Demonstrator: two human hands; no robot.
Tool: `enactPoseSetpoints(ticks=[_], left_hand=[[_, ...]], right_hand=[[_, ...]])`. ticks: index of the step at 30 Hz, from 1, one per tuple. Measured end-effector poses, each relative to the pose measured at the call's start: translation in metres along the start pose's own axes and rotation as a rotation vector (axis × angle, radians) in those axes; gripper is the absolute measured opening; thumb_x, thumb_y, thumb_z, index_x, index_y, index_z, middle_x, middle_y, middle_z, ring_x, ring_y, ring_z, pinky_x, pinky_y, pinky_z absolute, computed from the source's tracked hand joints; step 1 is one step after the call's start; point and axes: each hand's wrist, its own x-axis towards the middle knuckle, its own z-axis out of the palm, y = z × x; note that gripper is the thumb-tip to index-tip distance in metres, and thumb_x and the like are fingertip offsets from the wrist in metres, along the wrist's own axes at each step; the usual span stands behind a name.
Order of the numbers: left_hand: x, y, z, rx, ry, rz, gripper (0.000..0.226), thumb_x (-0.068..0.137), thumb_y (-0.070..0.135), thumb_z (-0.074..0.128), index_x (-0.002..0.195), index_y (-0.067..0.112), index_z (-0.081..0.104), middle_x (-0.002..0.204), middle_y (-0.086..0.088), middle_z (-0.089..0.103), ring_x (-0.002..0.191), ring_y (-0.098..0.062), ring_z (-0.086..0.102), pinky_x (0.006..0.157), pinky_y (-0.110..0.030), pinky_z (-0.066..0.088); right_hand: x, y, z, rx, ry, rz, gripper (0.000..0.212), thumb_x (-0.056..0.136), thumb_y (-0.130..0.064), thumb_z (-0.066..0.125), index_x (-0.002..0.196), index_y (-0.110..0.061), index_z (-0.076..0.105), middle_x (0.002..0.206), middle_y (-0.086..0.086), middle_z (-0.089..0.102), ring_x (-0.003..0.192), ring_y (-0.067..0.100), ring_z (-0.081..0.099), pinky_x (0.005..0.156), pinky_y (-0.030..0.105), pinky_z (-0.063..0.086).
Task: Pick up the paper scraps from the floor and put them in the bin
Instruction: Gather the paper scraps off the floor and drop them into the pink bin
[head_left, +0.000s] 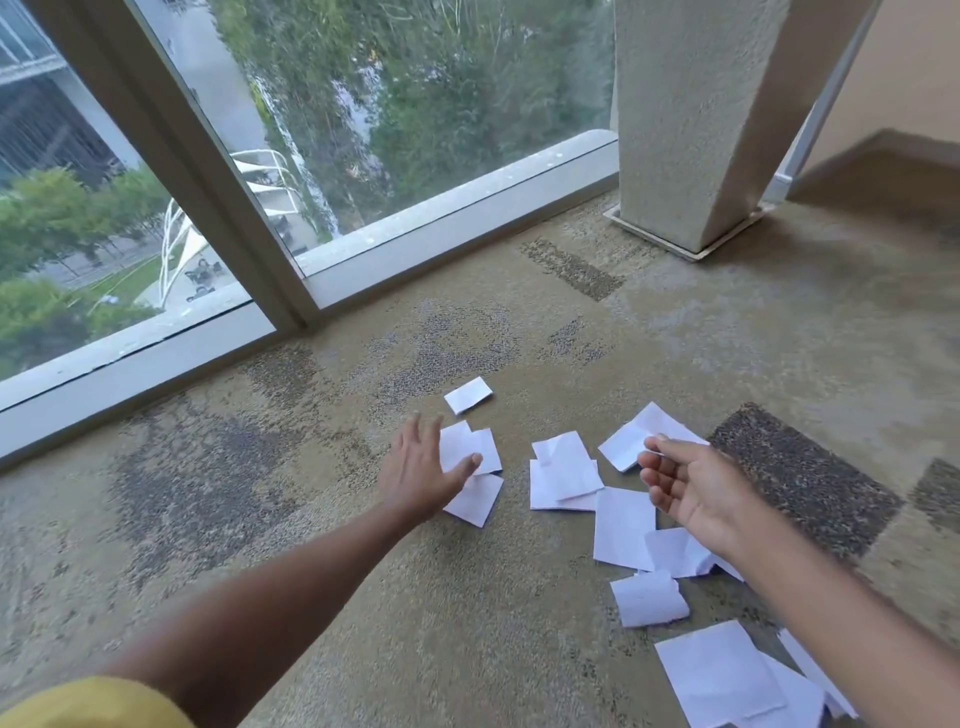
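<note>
I see white torn paper scraps (566, 473) on the mottled beige carpet floor (311, 519), my side of the rough pale pillar (696, 119). My left hand (415, 467), fingers spread, half-hides some. My right hand (696, 493) hangs relaxed and empty. The nearest scraps are cropped by the frame edge.

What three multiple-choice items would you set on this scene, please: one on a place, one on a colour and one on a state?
1. Where does the lone paper scrap lie?
A) On a chair
B) On the carpet, beyond the left hand
C) On a table

2. What colour is the sleeve?
A) Yellow
B) Blue
C) White

3. How is the left hand?
A) Clenched in a fist
B) Holding a cup
C) Fingers spread over scraps

Answers:
1 B, it sits on the carpet past the fingertips.
2 A, yellow cloth shows at the lower left.
3 C, its straight fingers fan over the white scraps.
</note>
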Motion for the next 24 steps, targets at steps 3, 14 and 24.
enactPoseSetpoints(ticks=[3,14,24], left_hand=[[0.003,-0.006,0.016,0.029,-0.084,0.053,0.112,0.081,0.099,0.023,0.169,0.035,-0.004,0.177,-0.005,-0.019,0.164,-0.027,-0.016,0.132,-0.057,0.001],[0.057,0.050,0.046,0.062,0.080,0.106,0.111,0.086,0.097,0.016,0.169,0.027,-0.007,0.178,-0.009,-0.014,0.164,-0.029,-0.018,0.131,-0.057,-0.008],[0.057,0.081,0.058,0.001,0.194,0.159,0.071,0.098,0.074,0.044,0.149,0.025,0.044,0.158,-0.004,0.042,0.149,-0.028,0.035,0.125,-0.047,0.028]], right_hand=[[0.002,0.000,-0.005,-0.016,0.017,-0.014,0.013,0.102,-0.017,0.066,0.111,-0.010,0.072,0.084,0.005,0.073,0.069,0.016,0.065,0.059,0.028,0.050],[0.014,-0.007,-0.025,-0.039,0.040,-0.063,0.011,0.104,-0.014,0.063,0.108,-0.010,0.072,0.080,0.004,0.074,0.066,0.017,0.065,0.058,0.028,0.048],[0.016,-0.008,-0.018,-0.043,0.027,-0.073,0.012,0.103,-0.013,0.063,0.112,-0.009,0.071,0.084,0.006,0.073,0.069,0.018,0.065,0.060,0.029,0.048]])
